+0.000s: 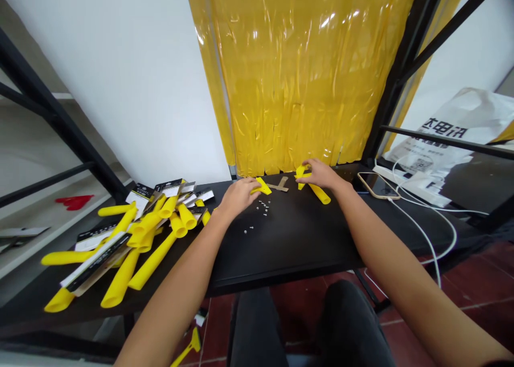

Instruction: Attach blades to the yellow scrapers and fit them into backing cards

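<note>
My left hand (240, 196) is closed on a flat yellow plastic piece (264, 186), its fingertips on the near end. Across the shelf, the fingers of my right hand (321, 174) are closed around the head of a yellow scraper (320, 193). Its hollow handle points toward me, and my fingers partly cover the head. Between my hands lie crossed brown strips (281, 185), whose material I cannot make out. Several small screws (263, 205) are scattered on the black tabletop (281, 244) beside my left hand.
At left lies a pile of yellow-handled scrapers (140, 228) with card packaging. A phone (378, 186) with a white cable (425, 238) and a white plastic bag (445, 137) are at right. Yellow film (305, 78) hangs behind. Another yellow scraper (191, 345) lies on the floor.
</note>
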A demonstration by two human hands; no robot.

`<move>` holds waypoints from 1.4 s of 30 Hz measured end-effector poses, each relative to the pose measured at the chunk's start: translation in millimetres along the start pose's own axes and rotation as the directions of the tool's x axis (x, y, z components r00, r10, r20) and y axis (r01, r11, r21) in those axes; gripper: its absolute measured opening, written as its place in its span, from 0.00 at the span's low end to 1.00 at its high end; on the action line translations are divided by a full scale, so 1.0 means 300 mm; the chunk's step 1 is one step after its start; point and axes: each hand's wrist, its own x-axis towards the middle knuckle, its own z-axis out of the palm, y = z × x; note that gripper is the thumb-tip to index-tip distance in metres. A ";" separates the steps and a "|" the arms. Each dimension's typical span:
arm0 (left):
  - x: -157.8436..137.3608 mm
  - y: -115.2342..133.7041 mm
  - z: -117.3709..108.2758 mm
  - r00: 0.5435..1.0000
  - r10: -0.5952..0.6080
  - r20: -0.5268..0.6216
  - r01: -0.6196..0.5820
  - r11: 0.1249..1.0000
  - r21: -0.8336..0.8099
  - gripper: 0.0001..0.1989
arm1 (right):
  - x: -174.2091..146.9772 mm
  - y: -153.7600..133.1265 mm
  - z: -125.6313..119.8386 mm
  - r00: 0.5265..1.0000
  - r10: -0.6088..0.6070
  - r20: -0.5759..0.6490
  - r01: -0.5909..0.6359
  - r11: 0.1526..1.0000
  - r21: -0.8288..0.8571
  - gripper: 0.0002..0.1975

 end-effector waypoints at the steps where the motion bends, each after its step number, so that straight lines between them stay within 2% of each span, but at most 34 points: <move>1: 0.001 0.005 -0.004 1.000 -0.026 -0.015 0.026 1.000 0.002 0.11 | -0.001 -0.006 0.010 1.000 -0.006 0.026 0.006 1.000 -0.025 0.38; 7: 0.011 0.037 -0.025 0.968 -0.232 -0.100 0.230 0.973 -0.034 0.14 | -0.012 -0.094 0.057 0.983 -0.056 0.173 0.076 0.991 -0.113 0.39; 12: 0.010 0.044 -0.031 0.950 -0.302 -0.076 0.302 0.953 -0.014 0.18 | -0.009 -0.123 0.065 0.987 -0.066 0.148 0.081 0.992 -0.099 0.38; 17: 0.010 0.052 -0.027 0.951 -0.309 -0.034 0.307 0.950 -0.051 0.18 | 0.003 -0.040 0.020 0.997 -0.055 0.048 0.057 0.997 -0.048 0.37; 20: 0.019 0.055 -0.032 0.918 -0.394 -0.047 0.381 0.909 -0.171 0.18 | 0.005 -0.009 -0.001 0.995 -0.082 0.059 0.083 0.997 -0.008 0.36; 24: 0.030 0.054 -0.055 0.853 -0.513 -0.094 0.458 0.823 -0.335 0.21 | 0.006 -0.035 0.010 0.986 -0.115 0.124 0.119 0.993 -0.023 0.35; 28: 0.030 0.052 -0.063 0.850 -0.513 -0.120 0.454 0.829 -0.327 0.23 | 0.005 -0.018 0.009 0.983 -0.089 0.162 0.097 0.995 -0.039 0.35; 33: 0.026 0.056 -0.048 0.860 -0.500 -0.098 0.453 0.839 -0.301 0.22 | -0.005 0.083 -0.010 0.944 0.030 0.328 -0.013 0.998 -0.055 0.36; 38: 0.026 0.053 -0.045 0.864 -0.493 -0.101 0.447 0.843 -0.300 0.22 | -0.011 0.150 -0.020 0.938 0.097 0.333 -0.077 0.994 -0.071 0.37; 42: 0.025 0.058 -0.043 0.875 -0.478 -0.076 0.436 0.848 -0.302 0.23 | -0.014 0.158 -0.015 0.941 0.133 0.310 -0.110 0.990 -0.091 0.39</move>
